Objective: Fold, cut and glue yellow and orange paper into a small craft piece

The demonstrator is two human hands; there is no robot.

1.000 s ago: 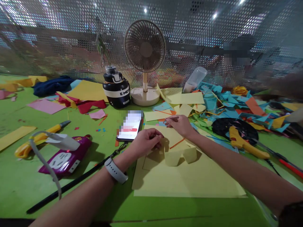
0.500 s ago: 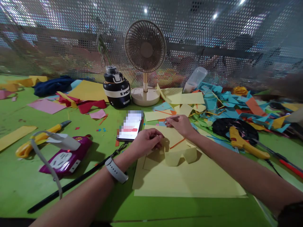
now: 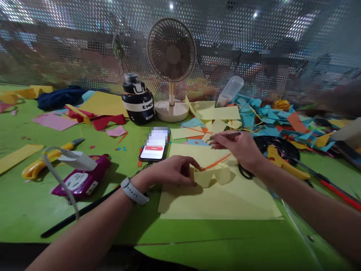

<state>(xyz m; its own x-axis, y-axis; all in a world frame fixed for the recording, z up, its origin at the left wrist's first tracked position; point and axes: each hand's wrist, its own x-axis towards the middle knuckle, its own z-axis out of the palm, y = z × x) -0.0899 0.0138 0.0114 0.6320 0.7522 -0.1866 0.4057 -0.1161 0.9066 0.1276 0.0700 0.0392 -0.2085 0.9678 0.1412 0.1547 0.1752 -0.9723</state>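
My left hand (image 3: pixel 176 171) is at the left end of a small folded yellow paper piece (image 3: pixel 204 178), its thumb and index finger around that end. This piece stands on large yellow sheets (image 3: pixel 225 205). Along its top edge an orange strip (image 3: pixel 217 162) runs up to the right. My right hand (image 3: pixel 239 146) hovers above the back right of the sheets, its fingers pinched round something thin and dark that I cannot make out. Just below its palm shows a black loop (image 3: pixel 246 172), partly hidden by the hand.
A phone (image 3: pixel 153 145), a black bottle (image 3: pixel 138 101) and a fan (image 3: pixel 171 54) stand beyond the hands. Paper scraps (image 3: pixel 259 111) and a yellow glue gun (image 3: pixel 287 165) are at right. At left are a purple power strip (image 3: pixel 84 180) and a yellow-handled tool (image 3: pixel 50 162).
My left hand has moved right to the small folded yellow piece. My right hand has moved right, away from the middle, uncovering the black loop. The view has shifted slightly.
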